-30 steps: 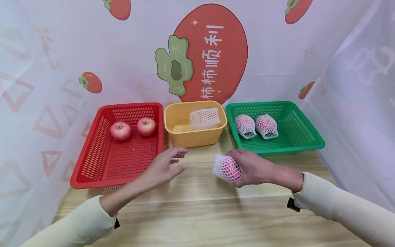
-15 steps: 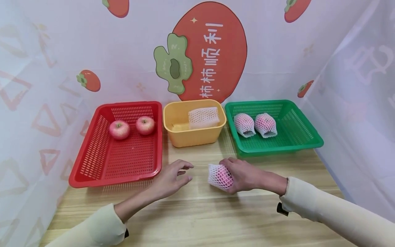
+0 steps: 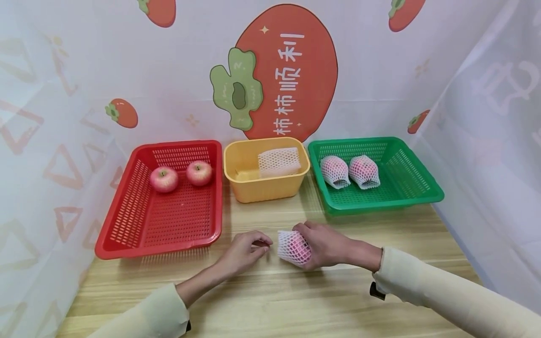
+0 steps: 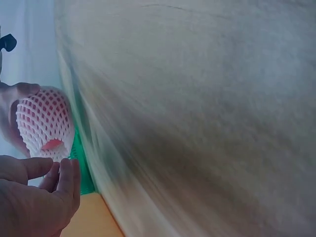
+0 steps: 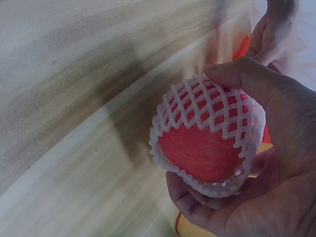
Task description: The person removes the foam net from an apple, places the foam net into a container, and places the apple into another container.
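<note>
An apple in a white foam net (image 3: 294, 247) is gripped by my right hand (image 3: 324, 246), over the middle of the table. In the right wrist view, bare red apple skin (image 5: 202, 153) shows at one end of the net, with thumb and fingers round its sides. My left hand (image 3: 247, 252) is just left of the net's other end, its fingers bent toward the thumb and a small gap between. Seen from the left wrist, the fingertips lie right by the net's opening (image 4: 52, 144), and nothing shows between them.
A red basket (image 3: 181, 225) at the left holds two bare apples (image 3: 164, 179). The yellow bin (image 3: 266, 190) behind the hands contains foam netting (image 3: 279, 162). At the right, two netted apples (image 3: 364, 172) lie in a green basket (image 3: 405, 188).
My right hand has brought the netted apple leftward and toward me. My left hand has moved right toward it, its thumb and fingers drawing closer together.
</note>
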`<state>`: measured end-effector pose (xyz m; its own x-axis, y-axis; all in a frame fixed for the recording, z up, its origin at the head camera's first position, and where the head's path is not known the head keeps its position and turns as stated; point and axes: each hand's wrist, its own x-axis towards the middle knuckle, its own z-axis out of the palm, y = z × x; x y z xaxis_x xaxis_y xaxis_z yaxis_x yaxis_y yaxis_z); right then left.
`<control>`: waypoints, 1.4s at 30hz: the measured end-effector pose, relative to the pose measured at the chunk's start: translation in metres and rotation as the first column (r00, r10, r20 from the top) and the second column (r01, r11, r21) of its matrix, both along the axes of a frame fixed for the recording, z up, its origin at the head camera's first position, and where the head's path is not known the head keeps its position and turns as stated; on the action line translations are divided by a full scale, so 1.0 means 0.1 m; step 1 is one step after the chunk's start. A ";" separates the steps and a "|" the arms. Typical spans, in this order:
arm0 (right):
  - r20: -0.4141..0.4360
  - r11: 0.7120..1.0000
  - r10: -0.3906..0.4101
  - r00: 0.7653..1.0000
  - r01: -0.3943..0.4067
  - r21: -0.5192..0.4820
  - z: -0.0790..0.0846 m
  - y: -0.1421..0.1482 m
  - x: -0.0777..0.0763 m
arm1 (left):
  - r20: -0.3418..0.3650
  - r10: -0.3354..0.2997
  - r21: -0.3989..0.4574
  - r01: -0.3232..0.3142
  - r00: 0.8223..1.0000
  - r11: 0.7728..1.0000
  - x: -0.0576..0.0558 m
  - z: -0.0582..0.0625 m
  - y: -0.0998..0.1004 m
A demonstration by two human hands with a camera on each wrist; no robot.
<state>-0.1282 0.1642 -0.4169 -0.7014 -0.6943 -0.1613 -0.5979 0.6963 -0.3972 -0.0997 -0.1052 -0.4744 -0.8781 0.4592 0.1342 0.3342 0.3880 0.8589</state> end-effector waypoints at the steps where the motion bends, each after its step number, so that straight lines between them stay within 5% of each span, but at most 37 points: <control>1: 0.002 1.000 0.003 1.000 -0.003 -0.001 -0.01 -0.01 0.00 | -0.010 0.001 -0.002 -0.001 1.000 1.000 0.00 -0.01 0.01; 11: 0.011 1.000 0.019 1.000 -0.019 0.006 -0.03 -0.06 0.04 | -0.005 0.014 0.051 -0.014 1.000 0.999 -0.02 -0.06 0.13; 21: -0.013 1.000 0.027 1.000 -0.027 -0.008 -0.07 -0.11 0.06 | 0.184 -0.047 0.168 0.016 0.982 0.986 0.01 -0.09 0.27; 31: 0.002 0.996 0.024 1.000 -0.024 -0.081 -0.10 -0.11 0.06 | 0.065 -0.017 0.001 0.017 0.998 1.000 0.02 -0.09 0.35; 42: -0.016 0.991 -0.004 1.000 0.002 -0.134 -0.13 -0.09 0.07 | 0.087 -0.022 -0.009 0.023 0.996 1.000 0.02 -0.08 0.40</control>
